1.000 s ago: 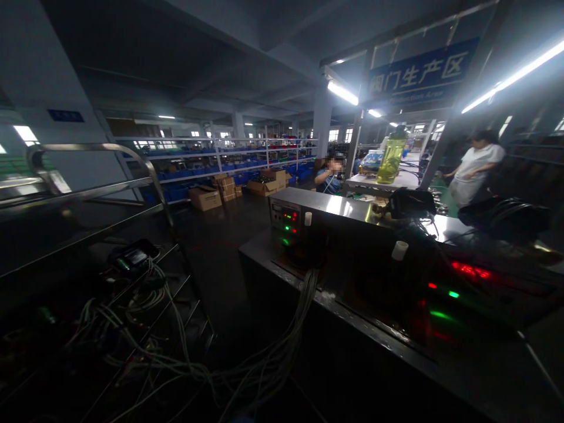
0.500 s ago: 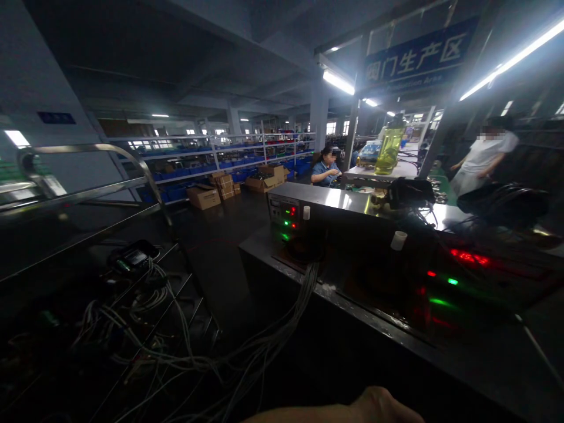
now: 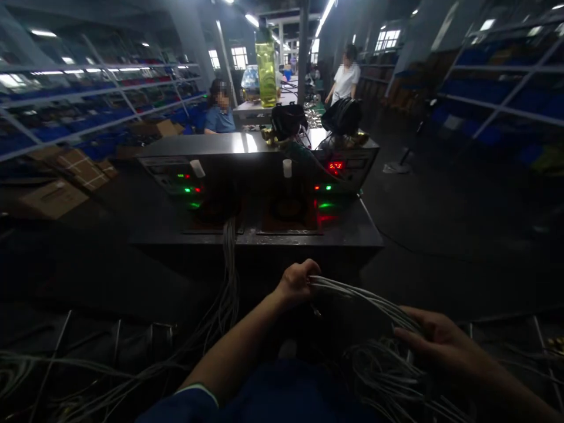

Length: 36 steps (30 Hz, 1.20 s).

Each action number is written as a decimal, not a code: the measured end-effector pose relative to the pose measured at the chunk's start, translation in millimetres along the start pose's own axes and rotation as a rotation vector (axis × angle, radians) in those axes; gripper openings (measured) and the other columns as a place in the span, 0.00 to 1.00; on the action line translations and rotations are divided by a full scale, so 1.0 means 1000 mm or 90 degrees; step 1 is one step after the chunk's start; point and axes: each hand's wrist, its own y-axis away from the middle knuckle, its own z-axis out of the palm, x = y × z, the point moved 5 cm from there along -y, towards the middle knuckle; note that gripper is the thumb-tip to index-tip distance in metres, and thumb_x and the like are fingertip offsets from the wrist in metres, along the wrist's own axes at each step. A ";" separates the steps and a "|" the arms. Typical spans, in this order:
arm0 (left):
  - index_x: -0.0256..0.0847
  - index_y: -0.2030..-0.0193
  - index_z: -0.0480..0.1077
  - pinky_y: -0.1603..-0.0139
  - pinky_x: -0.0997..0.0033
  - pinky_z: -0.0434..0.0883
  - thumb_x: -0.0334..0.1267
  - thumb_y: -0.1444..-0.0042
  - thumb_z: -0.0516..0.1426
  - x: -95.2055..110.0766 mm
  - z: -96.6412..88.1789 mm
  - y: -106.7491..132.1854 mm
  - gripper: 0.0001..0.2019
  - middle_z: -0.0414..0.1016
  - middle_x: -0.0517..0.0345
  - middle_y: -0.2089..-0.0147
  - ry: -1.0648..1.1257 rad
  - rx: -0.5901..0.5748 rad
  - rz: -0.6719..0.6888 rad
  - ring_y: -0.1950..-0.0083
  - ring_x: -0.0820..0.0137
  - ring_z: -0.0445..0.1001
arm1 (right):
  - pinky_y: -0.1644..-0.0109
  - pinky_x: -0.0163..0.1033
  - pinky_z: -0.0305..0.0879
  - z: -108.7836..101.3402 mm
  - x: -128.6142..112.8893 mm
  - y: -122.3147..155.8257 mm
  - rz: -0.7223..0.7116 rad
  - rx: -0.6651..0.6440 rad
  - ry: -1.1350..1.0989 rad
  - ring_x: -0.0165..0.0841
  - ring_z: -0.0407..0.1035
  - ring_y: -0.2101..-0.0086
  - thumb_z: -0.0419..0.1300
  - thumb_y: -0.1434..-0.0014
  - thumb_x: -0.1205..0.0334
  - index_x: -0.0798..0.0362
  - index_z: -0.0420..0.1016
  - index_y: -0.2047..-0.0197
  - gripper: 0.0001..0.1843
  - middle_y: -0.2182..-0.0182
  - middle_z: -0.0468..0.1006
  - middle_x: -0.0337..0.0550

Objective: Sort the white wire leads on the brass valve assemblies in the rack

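Observation:
A bundle of thin pale cables [image 3: 365,296] stretches between my two hands. My left hand [image 3: 297,281] is closed around one end of it, in front of the dark metal bench. Farther right, my right hand [image 3: 429,333] grips the same bundle between thumb and fingers. Below it, looped slack of the cables hangs in shadow. Another cable bundle [image 3: 229,258] runs over the bench's front edge from the left station and down to the left, touched by neither hand.
The metal bench [image 3: 308,239] carries a console with lit red and green displays [image 3: 335,166]. A bottle of yellow-green liquid [image 3: 267,73] stands behind it. Wire racks flank me low on both sides. Cardboard boxes [image 3: 55,197] lie at left. Two people [image 3: 346,79] are beyond the bench.
My view has swung right to face the bench squarely. Earlier only one forearm and part of a hand showed at the bottom; now both hands are visible, holding a cable bundle.

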 end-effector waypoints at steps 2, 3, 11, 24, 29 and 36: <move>0.39 0.65 0.67 0.67 0.76 0.64 0.29 0.58 0.59 -0.018 0.005 0.005 0.11 0.70 0.63 0.70 0.046 0.024 -0.008 0.68 0.74 0.68 | 0.71 0.35 0.68 -0.002 0.004 0.004 0.037 0.020 -0.049 0.31 0.67 0.74 0.65 0.55 0.41 0.57 0.76 0.63 0.26 0.76 0.71 0.41; 0.39 0.65 0.67 0.68 0.76 0.63 0.28 0.59 0.58 -0.022 0.008 0.008 0.12 0.70 0.64 0.71 0.080 0.021 -0.005 0.69 0.74 0.67 | 0.72 0.34 0.66 -0.002 0.008 0.006 0.052 0.025 -0.078 0.30 0.66 0.75 0.66 0.56 0.42 0.56 0.75 0.64 0.26 0.77 0.70 0.40; 0.37 0.65 0.69 0.72 0.79 0.62 0.30 0.52 0.56 0.004 0.003 0.019 0.06 0.71 0.62 0.71 0.163 0.030 0.139 0.72 0.77 0.66 | 0.83 0.26 0.40 0.006 0.026 0.007 0.116 -0.033 -0.258 0.17 0.43 0.85 0.63 0.54 0.35 0.56 0.67 0.72 0.29 0.84 0.54 0.29; 0.36 0.55 0.73 0.58 0.66 0.67 0.63 0.56 0.58 0.017 0.034 0.059 0.32 0.75 0.51 0.61 0.506 -0.488 0.034 0.61 0.66 0.72 | 0.78 0.29 0.52 0.011 0.031 0.029 0.090 0.089 -0.198 0.23 0.53 0.79 0.65 0.55 0.40 0.55 0.66 0.76 0.25 0.80 0.60 0.35; 0.32 0.61 0.74 0.60 0.67 0.68 0.60 0.47 0.54 0.020 0.058 0.055 0.28 0.75 0.50 0.65 0.705 -0.555 -0.195 0.66 0.70 0.72 | 0.76 0.29 0.53 0.016 0.022 0.030 0.078 0.087 -0.156 0.23 0.54 0.78 0.65 0.55 0.39 0.55 0.67 0.77 0.26 0.80 0.60 0.35; 0.46 0.38 0.58 0.59 0.70 0.71 0.38 0.50 0.62 0.054 0.040 0.040 0.32 0.67 0.47 0.44 0.523 -0.358 0.172 0.58 0.71 0.73 | 0.75 0.31 0.53 0.021 0.019 0.030 0.087 0.072 -0.128 0.24 0.56 0.77 0.63 0.51 0.40 0.55 0.67 0.75 0.24 0.79 0.62 0.36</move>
